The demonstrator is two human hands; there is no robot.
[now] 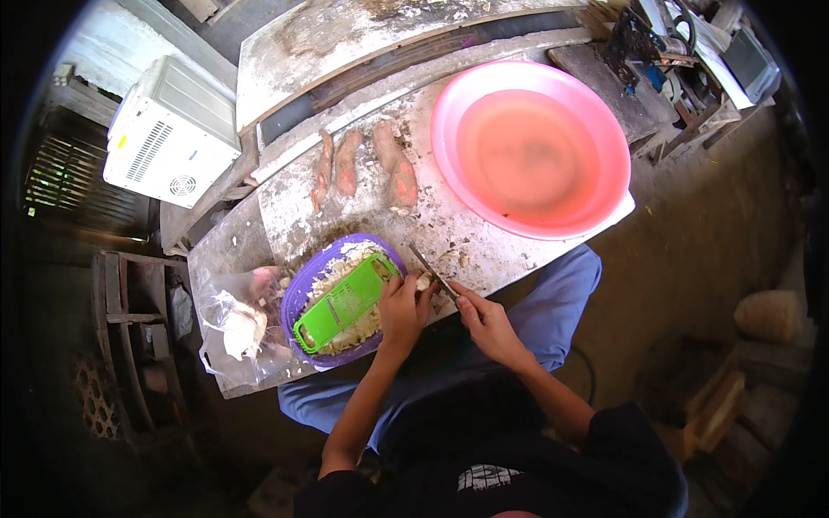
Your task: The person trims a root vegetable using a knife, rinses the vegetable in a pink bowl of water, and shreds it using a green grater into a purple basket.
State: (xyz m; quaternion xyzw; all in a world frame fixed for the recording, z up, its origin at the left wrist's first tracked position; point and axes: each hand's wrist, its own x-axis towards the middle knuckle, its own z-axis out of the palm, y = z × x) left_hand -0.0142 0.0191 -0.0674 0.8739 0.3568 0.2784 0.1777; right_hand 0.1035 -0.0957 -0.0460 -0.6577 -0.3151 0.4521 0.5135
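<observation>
Head view, only one. Left hand (pixel 402 309): fingers closed in a pinch on a small pale root piece (pixel 423 282), out past the purple tub's right side, near the table's front edge. Right hand (pixel 490 330): fingers wrapped round the handle end of a knife (pixel 433 271), blade angled up-left, passing just beside the piece. Can't tell if blade and piece touch.

Purple tub (pixel 291 321) sits left of the hands, holding pale shreds (pixel 325 282). Green handheld grater (pixel 341 304) lies across it at a slant, handle end lower left. Left wrist is near the tub's right rim.

Clear plastic bag (pixel 242 332) left of the tub, pale and pinkish contents, not identifiable. Three unpeeled roots (pixel 398 180) in a row above the tub, reddish patches on the skin. Large pink basin (pixel 446 138) at the right of the worn table (pixel 226 244), murky liquid inside.

Writing: small dark print on the grater face, too fine to read. White boxy appliance (pixel 173 131) at upper left carries small label patches, one orange, text not legible; vent slots and round grille on the same side. Black shirt (pixel 406 488) has a white printed graphic with lettering.
</observation>
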